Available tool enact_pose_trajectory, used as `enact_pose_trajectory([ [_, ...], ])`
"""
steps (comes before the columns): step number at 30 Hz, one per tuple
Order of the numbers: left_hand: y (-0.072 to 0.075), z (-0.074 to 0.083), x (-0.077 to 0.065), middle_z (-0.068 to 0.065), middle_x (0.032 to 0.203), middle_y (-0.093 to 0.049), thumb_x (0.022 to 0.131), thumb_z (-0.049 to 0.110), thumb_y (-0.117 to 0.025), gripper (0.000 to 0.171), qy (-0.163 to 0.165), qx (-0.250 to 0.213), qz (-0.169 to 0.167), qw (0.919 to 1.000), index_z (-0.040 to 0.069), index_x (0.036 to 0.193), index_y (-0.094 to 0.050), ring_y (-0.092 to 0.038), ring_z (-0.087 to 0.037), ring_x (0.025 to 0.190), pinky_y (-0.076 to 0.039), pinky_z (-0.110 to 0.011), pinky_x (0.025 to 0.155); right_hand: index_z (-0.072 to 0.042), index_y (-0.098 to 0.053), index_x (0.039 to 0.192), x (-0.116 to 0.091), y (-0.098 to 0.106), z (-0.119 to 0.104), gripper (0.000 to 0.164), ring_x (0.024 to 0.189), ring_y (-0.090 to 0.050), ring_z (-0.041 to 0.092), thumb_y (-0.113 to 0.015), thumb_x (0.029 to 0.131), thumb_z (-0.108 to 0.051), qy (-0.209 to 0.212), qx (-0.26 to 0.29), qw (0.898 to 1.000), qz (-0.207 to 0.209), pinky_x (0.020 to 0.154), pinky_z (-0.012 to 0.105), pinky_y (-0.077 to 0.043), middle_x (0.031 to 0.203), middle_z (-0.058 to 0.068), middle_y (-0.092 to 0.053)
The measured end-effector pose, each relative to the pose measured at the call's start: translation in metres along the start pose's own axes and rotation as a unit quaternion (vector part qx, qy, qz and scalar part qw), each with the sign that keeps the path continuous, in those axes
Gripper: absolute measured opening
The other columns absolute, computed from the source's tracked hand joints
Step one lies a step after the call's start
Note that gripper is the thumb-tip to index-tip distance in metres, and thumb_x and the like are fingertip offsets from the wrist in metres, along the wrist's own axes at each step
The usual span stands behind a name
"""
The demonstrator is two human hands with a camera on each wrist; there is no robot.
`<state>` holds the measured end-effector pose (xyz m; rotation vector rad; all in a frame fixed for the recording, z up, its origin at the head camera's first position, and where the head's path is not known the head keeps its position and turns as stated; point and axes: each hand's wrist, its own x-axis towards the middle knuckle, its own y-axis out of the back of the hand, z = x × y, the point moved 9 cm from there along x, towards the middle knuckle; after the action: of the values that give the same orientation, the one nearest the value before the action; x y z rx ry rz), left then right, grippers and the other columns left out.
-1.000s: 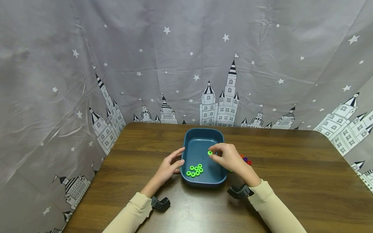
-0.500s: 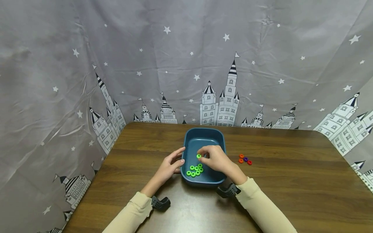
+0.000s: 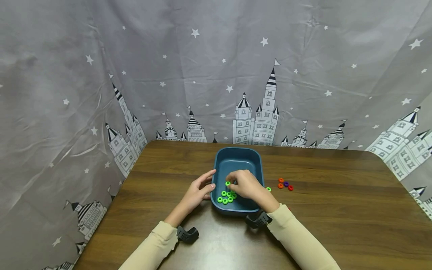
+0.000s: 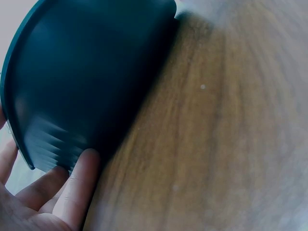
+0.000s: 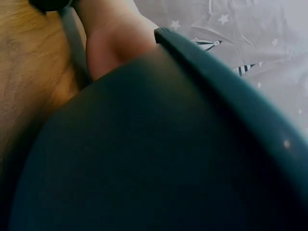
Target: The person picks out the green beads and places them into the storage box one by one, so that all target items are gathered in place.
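Note:
A dark blue plastic bin (image 3: 237,151) stands on the wooden table, with several green ring-shaped beads (image 3: 225,201) lying in its near left corner. My right hand (image 3: 244,183) reaches over the bin's right side and pinches one green ring bead (image 3: 227,183) between thumb and fingertips, just above the others. At the left side my left hand (image 3: 195,191) touches the bin's rim and outer wall. In the left wrist view its extended fingers (image 4: 79,187) rest against the wall. The right wrist view is mostly filled by the bin's wall (image 5: 120,154), which hides the right fingertips.
Right of the bin lie two orange ring beads (image 3: 281,183), a purple one (image 3: 286,184) and a red one (image 3: 291,188). A green bead (image 3: 268,189) sits close to the bin's right wall. A grey curtain (image 3: 216,82) hangs behind the table.
My right hand has moved left and nearer over the bin, carrying the pinched green bead to the group. The left hand has stayed at the bin's side. The view has shifted slightly.

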<state>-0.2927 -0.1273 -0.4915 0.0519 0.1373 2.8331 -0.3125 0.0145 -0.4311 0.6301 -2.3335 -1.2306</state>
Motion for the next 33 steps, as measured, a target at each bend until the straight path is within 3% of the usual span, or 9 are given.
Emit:
enact_pose_trajectory([
  [14, 0.001, -0.002, -0.001, -0.031, 0.153, -0.044, 0.105, 0.013, -0.053, 0.055, 0.004, 0.003, 0.002, 1.0, 0.01, 0.158, -0.037, -0.058, -0.04, 0.127, -0.064, -0.034, 0.083, -0.003, -0.078, 0.104, -0.001, -0.007, 0.004, 0.018, 0.085, -0.071, 0.018, -0.076, 0.087, -0.008, -0.013, 0.011, 1.0, -0.02, 0.071, 0.031, -0.059, 0.092, 0.007, -0.078],
  [33, -0.001, -0.001, 0.0, -0.031, 0.153, -0.044, 0.105, 0.014, -0.053, 0.055, 0.003, 0.005, 0.003, 1.0, 0.01, 0.158, -0.037, -0.058, -0.041, 0.127, -0.064, -0.034, 0.084, -0.003, -0.078, 0.103, -0.003, -0.012, 0.009, 0.019, 0.079, -0.065, 0.012, -0.075, 0.084, -0.004, -0.02, 0.002, 0.999, -0.036, 0.069, 0.028, -0.056, 0.089, 0.005, -0.077],
])
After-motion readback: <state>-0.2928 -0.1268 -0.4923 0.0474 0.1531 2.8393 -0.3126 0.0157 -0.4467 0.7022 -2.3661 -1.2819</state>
